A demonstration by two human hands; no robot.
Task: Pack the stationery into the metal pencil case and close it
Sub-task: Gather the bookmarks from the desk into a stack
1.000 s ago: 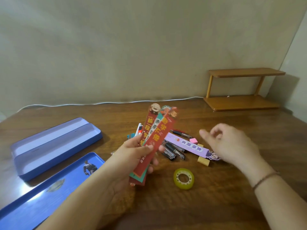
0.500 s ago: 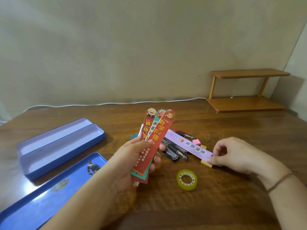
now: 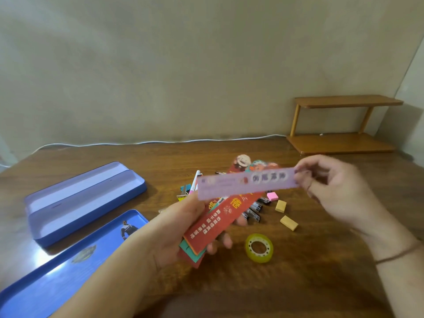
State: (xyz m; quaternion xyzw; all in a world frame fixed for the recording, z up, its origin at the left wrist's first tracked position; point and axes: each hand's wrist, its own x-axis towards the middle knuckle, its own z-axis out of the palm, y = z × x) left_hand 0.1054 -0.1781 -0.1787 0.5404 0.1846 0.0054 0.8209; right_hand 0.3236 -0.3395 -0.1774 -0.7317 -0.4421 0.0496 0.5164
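Observation:
My left hand (image 3: 174, 228) grips a fan of red and teal bookmarks (image 3: 220, 216) above the table. My right hand (image 3: 332, 191) pinches the right end of a purple bookmark (image 3: 245, 183), held level in the air across the top of the red ones. The metal pencil case stands open at the left: its lilac base tray (image 3: 85, 200) lies behind the blue lid (image 3: 59, 267). On the table under the bookmarks lie several dark pens (image 3: 254, 210), a white pen (image 3: 195, 180), a pink eraser (image 3: 272, 196), two tan erasers (image 3: 281, 206) and a yellow-green tape roll (image 3: 259, 247).
A small wooden two-tier shelf (image 3: 344, 125) stands at the back right against the wall. A white cable (image 3: 160, 141) runs along the table's far edge. Small colourful clips (image 3: 184, 191) lie by the white pen.
My right hand reached down to the purple bookmark, pinched its end and lifted it off the table up to the bookmarks in my left hand. The two tan erasers are now uncovered.

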